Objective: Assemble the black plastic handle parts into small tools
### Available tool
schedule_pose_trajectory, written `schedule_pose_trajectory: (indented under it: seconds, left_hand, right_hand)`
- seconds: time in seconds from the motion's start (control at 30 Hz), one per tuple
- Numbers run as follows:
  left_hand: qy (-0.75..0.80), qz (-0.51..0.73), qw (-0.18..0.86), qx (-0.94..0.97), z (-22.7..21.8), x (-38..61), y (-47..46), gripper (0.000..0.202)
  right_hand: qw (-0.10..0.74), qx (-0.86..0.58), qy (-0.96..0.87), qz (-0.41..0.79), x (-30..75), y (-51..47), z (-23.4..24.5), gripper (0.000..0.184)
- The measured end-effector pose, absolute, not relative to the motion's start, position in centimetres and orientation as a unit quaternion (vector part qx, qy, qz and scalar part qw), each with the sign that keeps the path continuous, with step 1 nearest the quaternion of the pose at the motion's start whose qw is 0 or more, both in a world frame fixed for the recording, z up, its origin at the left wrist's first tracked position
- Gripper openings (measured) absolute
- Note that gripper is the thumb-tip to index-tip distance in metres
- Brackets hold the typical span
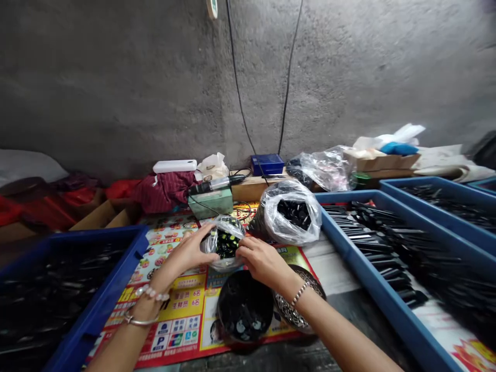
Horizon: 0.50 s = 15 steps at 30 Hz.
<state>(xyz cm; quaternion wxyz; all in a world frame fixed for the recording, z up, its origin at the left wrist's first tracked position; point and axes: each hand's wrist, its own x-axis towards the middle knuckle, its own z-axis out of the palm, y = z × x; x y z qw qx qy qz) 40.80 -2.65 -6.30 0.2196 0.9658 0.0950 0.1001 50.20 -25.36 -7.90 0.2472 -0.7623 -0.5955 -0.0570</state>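
Between my hands is a small clear plastic bag (220, 266) full of small black parts with yellow-green marks (227, 244). My left hand (192, 249) grips the bag's left side, thumb at the front and fingers behind. The fingers of my right hand (262, 260) are pinched at its right rim. Just below my hands sits a round black dish (246, 310) with a few small pieces in it. Beside that, partly hidden under my right wrist, is a round container of small metal pieces (290, 312), perhaps screws.
A larger open plastic bag (284, 232) of black parts stands behind my right hand. Blue trays of dark pieces flank me, one left (141, 243) and one right (349, 258). Behind are a green box (211, 202) with a black tool (213, 185) on it, and a blue case (267, 164).
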Motion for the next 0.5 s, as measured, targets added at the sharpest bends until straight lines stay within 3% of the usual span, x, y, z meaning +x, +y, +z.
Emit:
schedule_pose_trajectory:
  seconds: [0.3,0.5]
  left_hand:
    - [0.109,0.138,0.268,0.947,-8.4,40.0,-2.9,0.071]
    - [0.140,0.190,0.269,0.934,-6.7,39.2,-3.6,0.052]
  right_hand:
    - [0.359,-0.742,-0.566,-0.020,52.1,-26.3,-10.0,0.033]
    - [0.379,-0.746,-0.548,-0.019,51.6,-26.6,-8.3,0.037]
